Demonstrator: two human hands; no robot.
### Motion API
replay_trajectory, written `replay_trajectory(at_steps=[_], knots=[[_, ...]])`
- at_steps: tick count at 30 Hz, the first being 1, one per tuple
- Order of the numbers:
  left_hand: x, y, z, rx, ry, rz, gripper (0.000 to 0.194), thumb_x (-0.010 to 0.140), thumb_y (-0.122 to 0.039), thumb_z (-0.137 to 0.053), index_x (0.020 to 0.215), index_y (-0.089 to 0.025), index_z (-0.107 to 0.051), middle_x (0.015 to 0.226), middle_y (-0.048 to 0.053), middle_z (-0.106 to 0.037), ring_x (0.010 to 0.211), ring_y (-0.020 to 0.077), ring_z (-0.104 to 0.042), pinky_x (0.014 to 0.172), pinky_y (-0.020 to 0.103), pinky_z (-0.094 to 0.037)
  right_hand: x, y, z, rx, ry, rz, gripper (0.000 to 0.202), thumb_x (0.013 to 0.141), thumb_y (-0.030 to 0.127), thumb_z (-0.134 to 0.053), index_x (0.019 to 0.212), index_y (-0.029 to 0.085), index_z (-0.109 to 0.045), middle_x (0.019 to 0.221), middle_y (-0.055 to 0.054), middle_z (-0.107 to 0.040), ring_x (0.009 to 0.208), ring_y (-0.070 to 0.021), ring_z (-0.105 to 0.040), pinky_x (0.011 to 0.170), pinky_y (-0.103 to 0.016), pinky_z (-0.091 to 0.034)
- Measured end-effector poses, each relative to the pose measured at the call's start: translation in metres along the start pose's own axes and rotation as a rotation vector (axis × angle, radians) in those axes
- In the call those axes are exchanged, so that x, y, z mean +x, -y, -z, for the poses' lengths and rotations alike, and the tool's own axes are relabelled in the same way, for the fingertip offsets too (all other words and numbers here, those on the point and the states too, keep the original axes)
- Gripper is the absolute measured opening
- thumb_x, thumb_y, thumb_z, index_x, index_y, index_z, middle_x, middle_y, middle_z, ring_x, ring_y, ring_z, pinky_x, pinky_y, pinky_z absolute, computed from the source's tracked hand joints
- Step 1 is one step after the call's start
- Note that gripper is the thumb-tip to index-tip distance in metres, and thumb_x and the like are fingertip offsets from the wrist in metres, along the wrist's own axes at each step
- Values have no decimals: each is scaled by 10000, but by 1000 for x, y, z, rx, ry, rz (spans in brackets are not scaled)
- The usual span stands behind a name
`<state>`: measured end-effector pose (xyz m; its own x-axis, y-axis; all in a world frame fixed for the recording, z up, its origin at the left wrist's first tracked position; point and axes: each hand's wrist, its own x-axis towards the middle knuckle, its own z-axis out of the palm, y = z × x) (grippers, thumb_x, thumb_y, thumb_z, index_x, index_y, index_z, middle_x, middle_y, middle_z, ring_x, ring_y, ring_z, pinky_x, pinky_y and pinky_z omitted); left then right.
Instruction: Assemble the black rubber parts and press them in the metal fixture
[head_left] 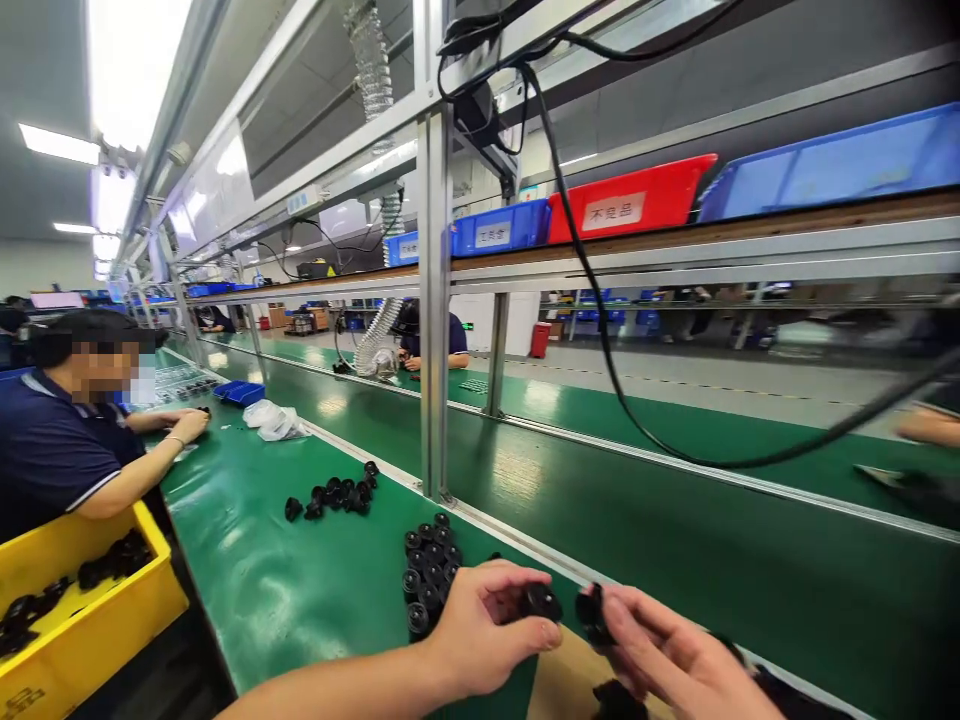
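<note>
My left hand (480, 625) is closed around a small round black part (541, 602), gripped between thumb and fingers. Just to its right, my right hand (671, 645) pinches another black part (592, 612). The two parts are close but apart. Beside my left hand, a block of several black round parts (429, 565) stands in rows on the green work surface. Below my hands lies a piece of brown cardboard (562, 675), with a dark part (619, 700) at its edge, cut off by the frame.
A loose group of black parts (337, 495) lies farther left. A yellow bin (97, 650) with black parts stands at the left, near a seated co-worker (60, 430). A metal post (433, 300) and hanging black cable (600, 330) rise ahead. Red (634, 200) and blue bins (832, 165) line the shelf.
</note>
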<state>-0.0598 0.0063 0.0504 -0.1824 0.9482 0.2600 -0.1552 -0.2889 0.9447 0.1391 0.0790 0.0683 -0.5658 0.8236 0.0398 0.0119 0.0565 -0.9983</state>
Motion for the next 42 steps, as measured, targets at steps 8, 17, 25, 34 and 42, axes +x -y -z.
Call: replay_trajectory(at_steps=[8, 17, 25, 34, 42], knots=[[2, -10, 7, 169, 112, -199, 447, 909, -444, -813, 1307, -243, -779, 1138, 118, -762, 1066, 264, -680, 962, 382, -560, -10, 24, -17, -24, -47, 130, 582, 863, 618, -768, 1266, 205, -692, 1129, -108, -719, 919, -236, -647, 739, -349, -574], [0, -6, 8, 164, 94, -175, 410, 907, -344, -821, 1297, -226, -771, 1217, 121, -756, 1110, 276, -702, 961, 363, -598, -16, 25, -18, -167, -54, 256, 311, 914, 270, -683, 1223, 257, -717, 1248, -71, -691, 1078, -243, -663, 902, -368, -572], [-1, -9, 8, 191, 105, -150, 345, 874, -283, -842, 1209, -212, -792, 1133, 97, -779, 1027, 257, -725, 906, 326, -601, -18, 25, -20, -257, -59, 360, 279, 905, 196, -703, 1167, 290, -736, 1193, -48, -693, 1085, -225, -668, 878, -320, -615], [1, -12, 8, 250, 127, -133, 354, 845, -200, -814, 1197, -227, -806, 1160, 87, -790, 1048, 258, -739, 927, 340, -615, -15, 18, -13, -450, -2, 617, 386, 960, 82, -608, 1243, 320, -721, 1234, -63, -674, 1111, -215, -657, 901, -328, -597], [0, -11, 12, 377, 168, -222, 338, 863, -170, -811, 1193, -242, -793, 1155, 74, -794, 1041, 252, -729, 923, 345, -597, -21, 28, -9, -630, -7, 575, 290, 967, 209, -716, 1249, 271, -693, 1015, -47, -722, 897, -222, -654, 812, -361, -536]])
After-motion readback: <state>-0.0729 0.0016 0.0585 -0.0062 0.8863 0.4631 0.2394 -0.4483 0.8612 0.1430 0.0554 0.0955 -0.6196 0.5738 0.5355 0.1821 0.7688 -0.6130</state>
